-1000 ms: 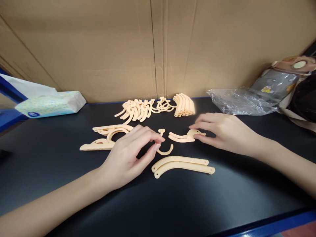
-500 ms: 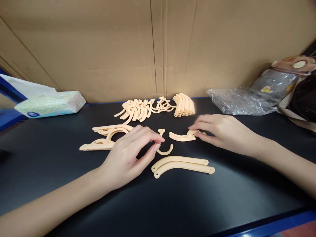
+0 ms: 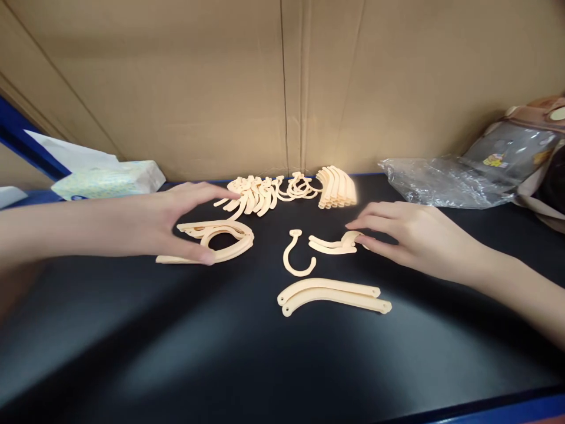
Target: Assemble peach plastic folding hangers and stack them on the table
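Spreading left hand [image 3: 159, 217] open over smooth, looping beige frames [image 3: 242, 243]; pinching a rounded, two-pronged beige piece [image 3: 348, 239] in right hand [image 3: 406, 229], between thumb and fingertips.

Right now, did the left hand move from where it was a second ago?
Yes. The left hand has moved left, away from the loose hook: it covered part of that hook before, and now the whole hook shows.

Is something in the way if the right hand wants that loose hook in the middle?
Yes, the short pale pieces lie between the right hand and the loose hook. Nothing else visible stands there.
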`<state>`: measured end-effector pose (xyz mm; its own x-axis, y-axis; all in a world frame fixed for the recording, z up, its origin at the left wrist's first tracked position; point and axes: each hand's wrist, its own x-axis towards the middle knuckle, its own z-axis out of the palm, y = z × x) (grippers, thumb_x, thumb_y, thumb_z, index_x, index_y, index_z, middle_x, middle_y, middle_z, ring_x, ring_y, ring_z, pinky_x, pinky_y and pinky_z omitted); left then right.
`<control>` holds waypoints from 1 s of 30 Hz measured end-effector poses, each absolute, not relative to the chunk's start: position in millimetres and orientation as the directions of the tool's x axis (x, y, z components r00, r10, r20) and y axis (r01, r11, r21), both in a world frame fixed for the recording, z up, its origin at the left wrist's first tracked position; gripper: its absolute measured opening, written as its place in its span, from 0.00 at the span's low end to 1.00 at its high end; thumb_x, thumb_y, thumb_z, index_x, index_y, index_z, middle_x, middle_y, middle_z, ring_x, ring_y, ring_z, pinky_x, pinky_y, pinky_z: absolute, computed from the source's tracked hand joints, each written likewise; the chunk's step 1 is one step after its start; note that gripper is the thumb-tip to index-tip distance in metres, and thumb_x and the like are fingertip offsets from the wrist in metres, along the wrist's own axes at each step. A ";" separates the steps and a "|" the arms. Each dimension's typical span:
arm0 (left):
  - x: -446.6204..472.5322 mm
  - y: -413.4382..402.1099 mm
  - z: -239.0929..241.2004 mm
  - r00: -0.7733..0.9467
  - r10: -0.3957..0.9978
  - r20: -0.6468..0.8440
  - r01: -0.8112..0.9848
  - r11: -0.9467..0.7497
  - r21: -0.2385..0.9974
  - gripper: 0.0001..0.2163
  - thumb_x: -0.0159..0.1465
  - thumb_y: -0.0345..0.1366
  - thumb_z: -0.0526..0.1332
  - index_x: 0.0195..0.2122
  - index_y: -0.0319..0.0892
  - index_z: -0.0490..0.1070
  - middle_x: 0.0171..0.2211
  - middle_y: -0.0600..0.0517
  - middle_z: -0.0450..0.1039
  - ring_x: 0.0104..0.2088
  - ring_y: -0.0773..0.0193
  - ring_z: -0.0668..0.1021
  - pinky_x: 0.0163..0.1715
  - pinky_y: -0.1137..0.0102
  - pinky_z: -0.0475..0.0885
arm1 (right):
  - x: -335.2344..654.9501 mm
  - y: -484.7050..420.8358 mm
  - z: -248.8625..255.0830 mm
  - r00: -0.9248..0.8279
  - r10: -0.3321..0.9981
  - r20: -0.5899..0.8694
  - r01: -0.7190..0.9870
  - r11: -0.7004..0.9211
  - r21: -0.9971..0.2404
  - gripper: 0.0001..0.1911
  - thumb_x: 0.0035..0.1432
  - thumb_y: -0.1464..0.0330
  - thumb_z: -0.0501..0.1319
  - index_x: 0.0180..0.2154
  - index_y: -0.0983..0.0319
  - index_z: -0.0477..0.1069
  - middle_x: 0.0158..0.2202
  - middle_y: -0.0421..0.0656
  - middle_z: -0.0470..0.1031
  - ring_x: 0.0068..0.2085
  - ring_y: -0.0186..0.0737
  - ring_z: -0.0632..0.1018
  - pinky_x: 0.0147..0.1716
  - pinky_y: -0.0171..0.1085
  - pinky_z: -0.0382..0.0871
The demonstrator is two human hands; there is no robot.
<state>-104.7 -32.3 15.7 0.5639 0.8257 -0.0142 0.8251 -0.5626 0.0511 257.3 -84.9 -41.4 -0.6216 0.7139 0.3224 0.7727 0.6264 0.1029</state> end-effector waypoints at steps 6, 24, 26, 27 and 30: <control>-177.2 -10.7 -6.2 0.555 0.825 -0.108 0.832 -0.554 0.038 0.45 0.49 0.58 0.67 0.65 0.50 0.52 0.62 0.45 0.62 0.55 0.47 0.71 0.50 0.53 0.68 | 256.9 -84.0 -42.0 -0.621 0.717 0.318 0.770 0.633 0.076 0.15 0.67 0.64 0.50 0.44 0.59 0.74 0.40 0.43 0.77 0.37 0.40 0.78 0.36 0.38 0.69; -178.5 -7.2 -17.2 0.591 0.805 -0.049 0.806 -0.590 0.035 0.40 0.50 0.53 0.69 0.62 0.47 0.60 0.54 0.47 0.71 0.46 0.51 0.78 0.45 0.60 0.72 | 258.3 -82.0 -44.5 -0.617 0.738 0.273 0.770 0.638 0.015 0.14 0.66 0.63 0.51 0.43 0.57 0.74 0.38 0.41 0.77 0.36 0.37 0.77 0.35 0.37 0.67; -175.6 -8.9 -16.3 0.585 0.810 -0.039 0.811 -0.584 0.044 0.39 0.50 0.55 0.68 0.61 0.47 0.61 0.53 0.48 0.73 0.46 0.52 0.78 0.45 0.61 0.73 | 258.5 -82.0 -44.5 -0.613 0.742 0.271 0.773 0.634 0.013 0.14 0.66 0.62 0.51 0.44 0.57 0.74 0.38 0.41 0.77 0.36 0.38 0.77 0.35 0.37 0.67; -173.6 -10.4 -15.7 0.584 0.811 -0.036 0.812 -0.582 0.042 0.38 0.51 0.56 0.67 0.61 0.46 0.61 0.53 0.48 0.72 0.46 0.53 0.78 0.45 0.62 0.72 | 258.6 -82.0 -44.6 -0.611 0.744 0.271 0.775 0.632 0.012 0.14 0.66 0.62 0.51 0.43 0.57 0.74 0.38 0.41 0.77 0.36 0.38 0.77 0.35 0.37 0.67; -166.4 -16.0 -13.9 0.585 0.811 -0.023 0.811 -0.584 0.044 0.38 0.53 0.58 0.65 0.61 0.45 0.61 0.53 0.47 0.73 0.45 0.54 0.78 0.44 0.64 0.73 | 258.5 -81.7 -44.8 -0.610 0.743 0.276 0.775 0.632 0.013 0.14 0.67 0.62 0.51 0.43 0.57 0.73 0.38 0.41 0.77 0.36 0.38 0.77 0.35 0.37 0.67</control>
<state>-166.4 -16.0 -13.9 0.5851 0.8107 -0.0232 0.8107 -0.5838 0.0439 258.5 -81.7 -44.8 -0.6103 0.7427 0.2756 0.7750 0.6318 0.0135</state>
